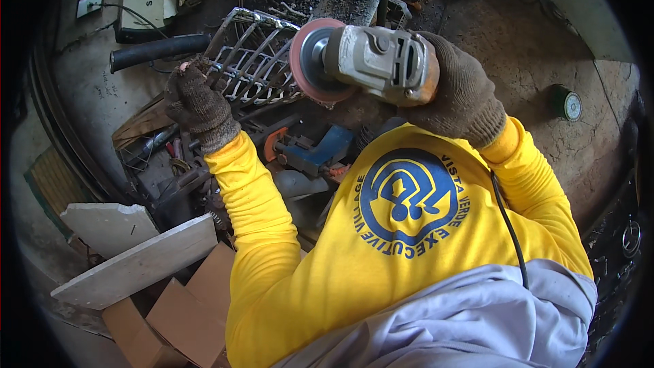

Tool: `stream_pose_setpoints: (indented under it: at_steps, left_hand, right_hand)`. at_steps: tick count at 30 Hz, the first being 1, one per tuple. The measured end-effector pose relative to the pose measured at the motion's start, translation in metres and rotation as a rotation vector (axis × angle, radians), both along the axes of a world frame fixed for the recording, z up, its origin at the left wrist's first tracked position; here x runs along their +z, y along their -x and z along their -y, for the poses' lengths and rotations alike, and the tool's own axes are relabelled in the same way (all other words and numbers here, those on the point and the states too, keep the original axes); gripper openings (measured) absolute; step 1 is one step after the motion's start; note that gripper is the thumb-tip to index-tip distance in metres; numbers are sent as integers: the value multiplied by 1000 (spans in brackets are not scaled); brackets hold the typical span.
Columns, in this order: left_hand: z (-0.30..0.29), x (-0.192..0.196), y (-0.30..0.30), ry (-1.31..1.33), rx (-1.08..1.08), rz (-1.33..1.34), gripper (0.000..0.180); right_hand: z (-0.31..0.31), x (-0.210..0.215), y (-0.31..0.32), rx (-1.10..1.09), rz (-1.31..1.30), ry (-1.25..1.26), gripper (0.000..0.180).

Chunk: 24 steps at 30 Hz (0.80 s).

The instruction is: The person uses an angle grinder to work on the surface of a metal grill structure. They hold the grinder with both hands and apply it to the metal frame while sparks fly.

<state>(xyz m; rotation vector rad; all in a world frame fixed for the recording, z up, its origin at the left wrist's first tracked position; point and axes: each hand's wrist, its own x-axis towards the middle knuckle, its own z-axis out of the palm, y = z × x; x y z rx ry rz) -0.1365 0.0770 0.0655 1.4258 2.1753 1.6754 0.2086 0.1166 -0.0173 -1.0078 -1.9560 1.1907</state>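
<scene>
My right hand (464, 88), in a brown knit glove, is wrapped round the body of an angle grinder (381, 61). A reddish disc (298, 61) on the grinder faces left and overlaps the right end of a welded metal grille (248, 61) in the view. I cannot tell whether disc and grille touch. My left hand (199, 103), gloved too, is closed at the grille's left end; its fingers curl over the edge, with one fingertip bare. A black cord (507, 225) runs down over my yellow sleeve side.
Below the grille are a blue clamp-like tool (327, 151) and mixed metal scraps. A black tube (160, 52) lies left of it. White boards (146, 255) and cardboard boxes (187, 317) stand at lower left. A green can (567, 103) is on the floor at right.
</scene>
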Motion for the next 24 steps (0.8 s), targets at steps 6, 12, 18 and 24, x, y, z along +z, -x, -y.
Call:
stream_pose_setpoints:
  at_steps: [6,12,18,24]
  left_hand:
    - [6,0,6,0,-24,83,29]
    - [-4,2,-4,15,-3,75,32]
    - [-7,2,-1,36,29,11,34]
    - [-10,3,-10,74,48,81,32]
  right_hand:
    - [-4,-7,3,27,-13,-6,89]
    - [-5,-8,2,-6,75,-111,87]
    - [-6,-7,-1,-6,75,-63,85]
    - [-7,-5,-2,-16,67,-107,82]
